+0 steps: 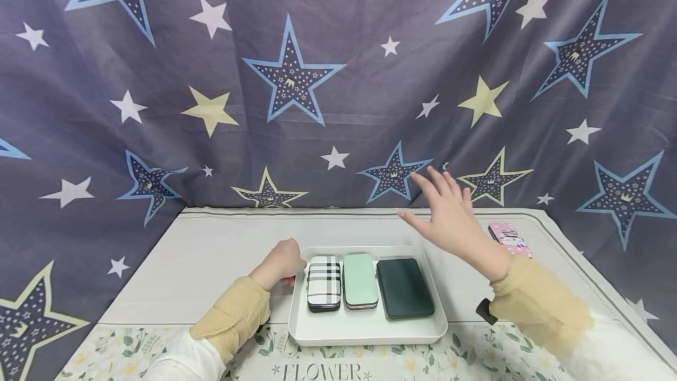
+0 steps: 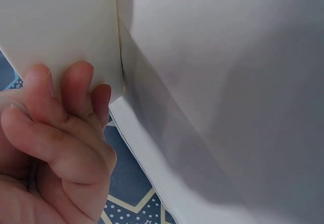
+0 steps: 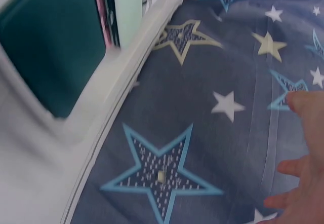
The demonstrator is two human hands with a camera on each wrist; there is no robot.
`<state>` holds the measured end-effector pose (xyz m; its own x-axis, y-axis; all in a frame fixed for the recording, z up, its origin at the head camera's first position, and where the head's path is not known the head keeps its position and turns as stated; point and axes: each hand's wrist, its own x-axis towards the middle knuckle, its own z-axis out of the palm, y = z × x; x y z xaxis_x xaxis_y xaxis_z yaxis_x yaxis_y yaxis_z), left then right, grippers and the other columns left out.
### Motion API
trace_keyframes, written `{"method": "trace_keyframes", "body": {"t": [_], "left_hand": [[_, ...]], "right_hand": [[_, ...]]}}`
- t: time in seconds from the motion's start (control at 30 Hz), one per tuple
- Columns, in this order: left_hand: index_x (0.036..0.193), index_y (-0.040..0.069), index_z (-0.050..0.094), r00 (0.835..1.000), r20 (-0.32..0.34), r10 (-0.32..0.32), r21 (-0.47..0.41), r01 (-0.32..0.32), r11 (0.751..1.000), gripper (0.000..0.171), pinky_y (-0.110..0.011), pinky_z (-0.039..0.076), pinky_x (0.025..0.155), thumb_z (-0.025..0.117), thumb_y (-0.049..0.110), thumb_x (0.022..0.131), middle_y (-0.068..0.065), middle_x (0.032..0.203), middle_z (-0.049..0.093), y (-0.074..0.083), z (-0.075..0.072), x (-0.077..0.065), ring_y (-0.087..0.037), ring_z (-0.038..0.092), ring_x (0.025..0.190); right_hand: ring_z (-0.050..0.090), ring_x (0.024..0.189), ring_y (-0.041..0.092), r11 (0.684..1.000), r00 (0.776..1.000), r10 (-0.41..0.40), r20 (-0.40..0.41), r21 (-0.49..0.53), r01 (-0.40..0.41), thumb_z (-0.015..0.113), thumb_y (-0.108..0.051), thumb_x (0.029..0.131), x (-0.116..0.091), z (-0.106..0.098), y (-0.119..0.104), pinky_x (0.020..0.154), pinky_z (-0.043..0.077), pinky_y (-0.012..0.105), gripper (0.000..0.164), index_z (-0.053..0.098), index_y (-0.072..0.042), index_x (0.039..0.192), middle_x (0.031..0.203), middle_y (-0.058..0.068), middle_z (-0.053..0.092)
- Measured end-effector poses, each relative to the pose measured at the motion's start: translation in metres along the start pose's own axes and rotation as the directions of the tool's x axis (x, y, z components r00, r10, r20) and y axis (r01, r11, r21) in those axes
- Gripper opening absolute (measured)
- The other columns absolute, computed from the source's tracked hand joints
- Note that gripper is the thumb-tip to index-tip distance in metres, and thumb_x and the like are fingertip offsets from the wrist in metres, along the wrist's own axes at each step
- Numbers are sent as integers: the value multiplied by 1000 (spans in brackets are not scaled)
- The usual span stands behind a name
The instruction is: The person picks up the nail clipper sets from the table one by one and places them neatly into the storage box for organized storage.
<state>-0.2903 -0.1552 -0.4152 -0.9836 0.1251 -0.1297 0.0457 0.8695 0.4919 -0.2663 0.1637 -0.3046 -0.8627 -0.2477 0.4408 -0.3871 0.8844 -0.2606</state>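
A white tray [image 1: 367, 333] lies on the table, holding a black-and-white plaid case [image 1: 324, 281], a mint green case [image 1: 361, 280] and a larger dark green case [image 1: 405, 288] side by side. My left hand [image 1: 281, 261] is at the tray's left rim. In the left wrist view its curled fingers [image 2: 78, 89] press against the tray's outer wall; the thumb is hidden there. Raised in the air beyond the tray's right back corner, my right hand [image 1: 446, 219] has its fingers spread and holds nothing. The right wrist view catches part of that hand [image 3: 310, 158] at its right edge.
A pink patterned case [image 1: 510, 239] lies on the table at the back right, close to my right forearm. A star-printed curtain [image 1: 338, 87] hangs behind the table's back edge. Flower-printed cloth [image 1: 132, 350] covers the front of the table.
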Motion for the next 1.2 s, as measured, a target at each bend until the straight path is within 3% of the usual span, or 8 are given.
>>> {"method": "trace_keyframes", "body": {"t": [0.27,0.67,0.87,1.2], "left_hand": [[58,0,57,1000,1,-7,3,7,1000,24,-14,34,28,54,3,82,0,34,45,0,1,0,-5,39,26],[59,0,56,1000,-7,-11,20,11,1000,24,-15,36,29,54,4,82,0,35,46,-1,2,2,-5,40,25],[58,1,56,1000,-12,-9,21,10,1000,24,-15,36,29,54,5,82,0,34,46,-1,2,1,-5,40,25],[61,-1,57,1000,-19,-7,13,7,1000,21,-16,39,30,56,4,81,-1,36,48,-1,3,2,-6,41,26]], "right_hand": [[6,141,45,998,998,56,-35,12,-55,54,-59,86,2,-12,27,100,0,79,75,29,-25,148,156,15,15],[-4,142,45,985,984,168,-59,-16,-169,49,-62,87,5,-26,67,98,-4,79,77,26,-22,148,157,17,8],[-6,141,47,978,978,204,-51,-20,-206,49,-62,87,4,-22,86,96,-8,80,79,24,-21,149,157,20,5],[-8,139,51,969,969,245,-22,-37,-246,45,-62,88,3,-16,115,95,-3,81,80,17,-21,151,156,24,2]]}}
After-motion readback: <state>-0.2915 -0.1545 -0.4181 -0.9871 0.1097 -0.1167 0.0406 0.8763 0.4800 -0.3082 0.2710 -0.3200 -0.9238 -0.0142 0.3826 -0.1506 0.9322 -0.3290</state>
